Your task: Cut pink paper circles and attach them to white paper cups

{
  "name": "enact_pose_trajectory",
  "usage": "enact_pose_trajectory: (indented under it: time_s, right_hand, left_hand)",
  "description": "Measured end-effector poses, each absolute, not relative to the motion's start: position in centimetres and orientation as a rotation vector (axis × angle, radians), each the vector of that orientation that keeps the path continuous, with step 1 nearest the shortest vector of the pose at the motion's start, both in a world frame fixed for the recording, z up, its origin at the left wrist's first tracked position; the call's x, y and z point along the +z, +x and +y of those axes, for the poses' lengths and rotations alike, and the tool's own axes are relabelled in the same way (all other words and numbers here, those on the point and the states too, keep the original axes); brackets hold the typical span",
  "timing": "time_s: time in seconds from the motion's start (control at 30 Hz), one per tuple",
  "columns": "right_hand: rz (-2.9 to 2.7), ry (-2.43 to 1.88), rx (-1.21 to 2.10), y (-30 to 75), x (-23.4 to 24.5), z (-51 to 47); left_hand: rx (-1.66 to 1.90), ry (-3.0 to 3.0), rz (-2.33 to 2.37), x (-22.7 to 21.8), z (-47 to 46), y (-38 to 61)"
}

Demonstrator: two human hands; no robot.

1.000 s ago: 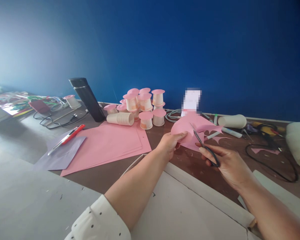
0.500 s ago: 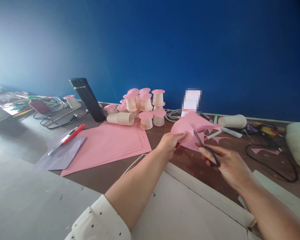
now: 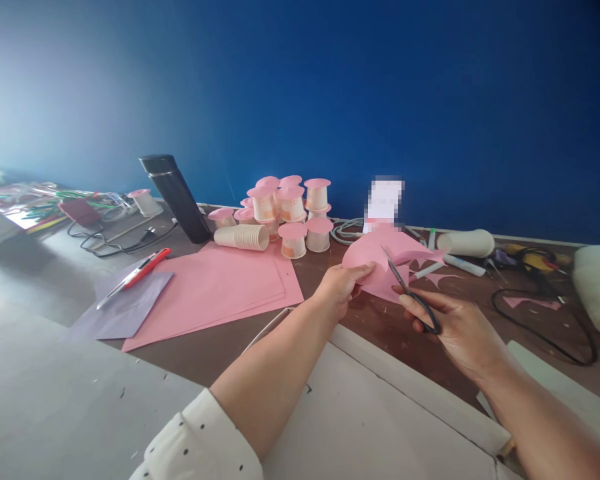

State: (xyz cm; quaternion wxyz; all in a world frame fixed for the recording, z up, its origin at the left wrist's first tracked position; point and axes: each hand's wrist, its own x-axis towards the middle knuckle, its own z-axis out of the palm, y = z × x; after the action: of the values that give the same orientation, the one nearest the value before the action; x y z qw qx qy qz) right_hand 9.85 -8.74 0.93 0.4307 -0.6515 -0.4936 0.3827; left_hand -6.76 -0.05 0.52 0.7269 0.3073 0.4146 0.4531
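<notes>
My left hand (image 3: 341, 287) pinches the near left edge of a pink paper piece (image 3: 375, 257) held just above the brown table (image 3: 230, 347). My right hand (image 3: 455, 327) grips black scissors (image 3: 410, 293), whose blades reach into the pink paper from the right. A cut strip of the paper sticks out toward the right.
Stacked pink sheets (image 3: 215, 290) lie to the left, a red-handled cutter (image 3: 135, 273) on a purple sheet (image 3: 123, 310) beyond them. Behind are pink-topped paper cups (image 3: 290, 213), a lying cup stack (image 3: 243, 237), a black flask (image 3: 176, 197), pens, cables and a glue gun (image 3: 530, 260).
</notes>
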Motion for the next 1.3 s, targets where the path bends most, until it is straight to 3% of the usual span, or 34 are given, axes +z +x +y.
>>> enact_pose_trajectory:
  time_s: [1.3]
  right_hand:
    - [-1.291, -1.647, 0.907, 9.75, 1.09, -8.89]
  left_hand:
    - [0.955, 0.663, 0.964, 0.74, -0.02, -6.86]
